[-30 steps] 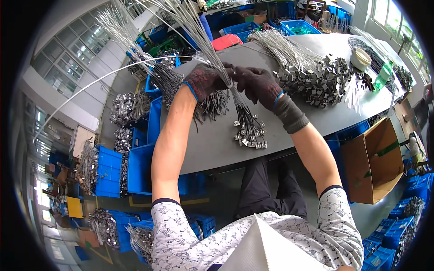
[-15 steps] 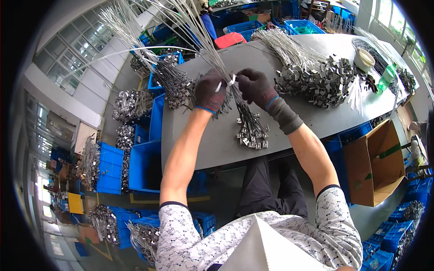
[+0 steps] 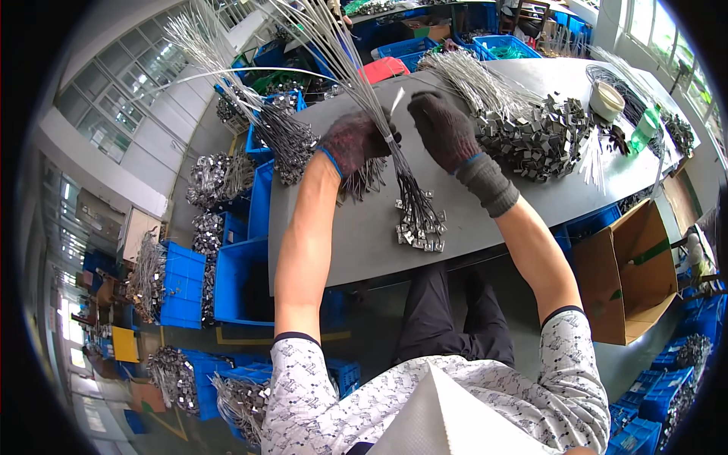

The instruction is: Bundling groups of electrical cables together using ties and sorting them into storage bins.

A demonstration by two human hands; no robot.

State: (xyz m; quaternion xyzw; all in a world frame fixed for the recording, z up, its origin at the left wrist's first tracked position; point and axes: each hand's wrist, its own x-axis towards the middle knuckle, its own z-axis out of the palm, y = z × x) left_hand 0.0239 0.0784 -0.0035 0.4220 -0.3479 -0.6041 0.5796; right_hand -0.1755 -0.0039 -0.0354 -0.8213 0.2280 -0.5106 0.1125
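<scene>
My left hand (image 3: 355, 142), in a dark glove, is closed round a bundle of wires (image 3: 371, 106). Pale strands fan upward from it. Below, the dark lower ends (image 3: 409, 186) spread on the table, tipped with small metal clips (image 3: 419, 227). A tie (image 3: 391, 139) circles the bundle beside my left fingers, and a white strip (image 3: 398, 100) sticks up near them. Just right of the bundle and apart from it, my gloved right hand (image 3: 446, 133) has its fingers curled in. Whatever they may hold is hidden.
The grey table (image 3: 326, 258) bears another wire bundle (image 3: 284, 133) at left and a large pile of clip-ended wires (image 3: 535, 140) at right. Beyond are a bowl (image 3: 607, 100) and a green bottle (image 3: 646, 127). Blue crates (image 3: 243, 280) and an open carton (image 3: 629, 277) flank the table.
My right hand has drawn away from the tie toward the right. My left hand has turned slightly, still holding the bundle, and the white strip now stands up between the hands.
</scene>
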